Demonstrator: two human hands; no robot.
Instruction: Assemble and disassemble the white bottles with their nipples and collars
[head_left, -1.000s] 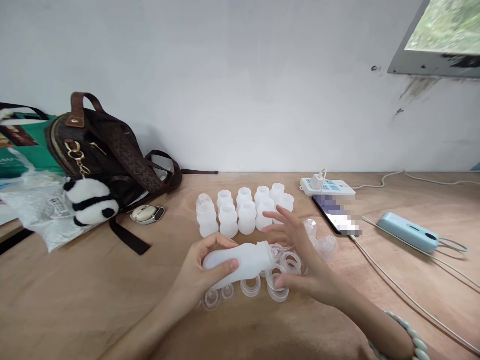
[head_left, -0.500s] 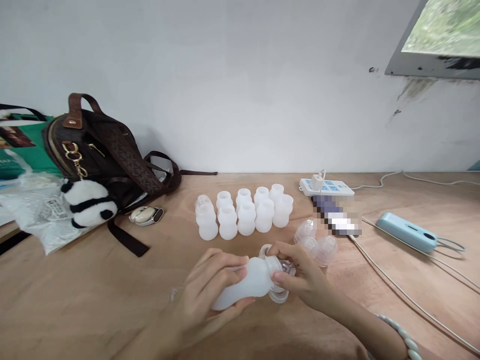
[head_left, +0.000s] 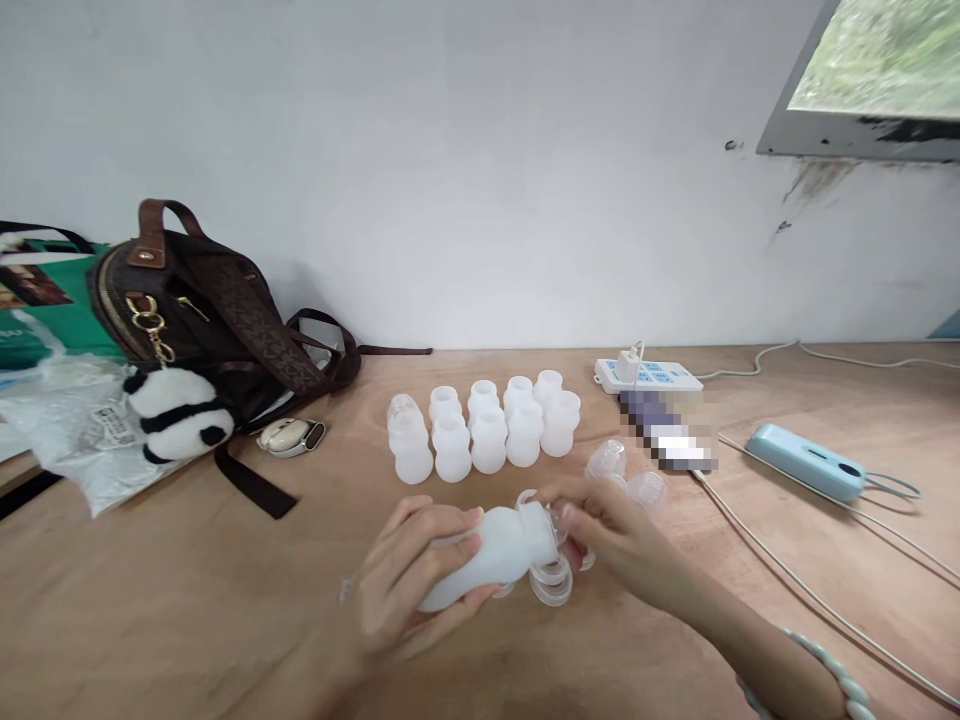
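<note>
My left hand (head_left: pixel 420 580) is wrapped around a frosted white baby bottle (head_left: pixel 491 555), tilted on its side with its neck to the right. Just off that neck, my right hand (head_left: pixel 615 540) has its fingers pinched together; a clear piece shows at the fingertips, too blurred and covered to name. Below the neck, clear plastic rings (head_left: pixel 551 592) lie on the table. Clear domed caps (head_left: pixel 609 458) lie beyond my right hand, partly hidden by it. Behind the hands, several similar white bottles (head_left: pixel 488 440) stand upright in two rows; the back left one has a clear domed top (head_left: pixel 403 410).
A brown backpack (head_left: pixel 217 310) with a panda plush (head_left: pixel 180 415) stands at the left beside a plastic bag (head_left: pixel 90 430) and a mouse (head_left: pixel 289 436). At the right lie a power strip (head_left: pixel 671 377), a blurred-out phone (head_left: pixel 667 430), a light blue device (head_left: pixel 806 463) and cables.
My right hand has shifted slightly right, off the bottle's neck, and the neck's end now shows bare. My left hand still holds the bottle. The view has turned a little.
</note>
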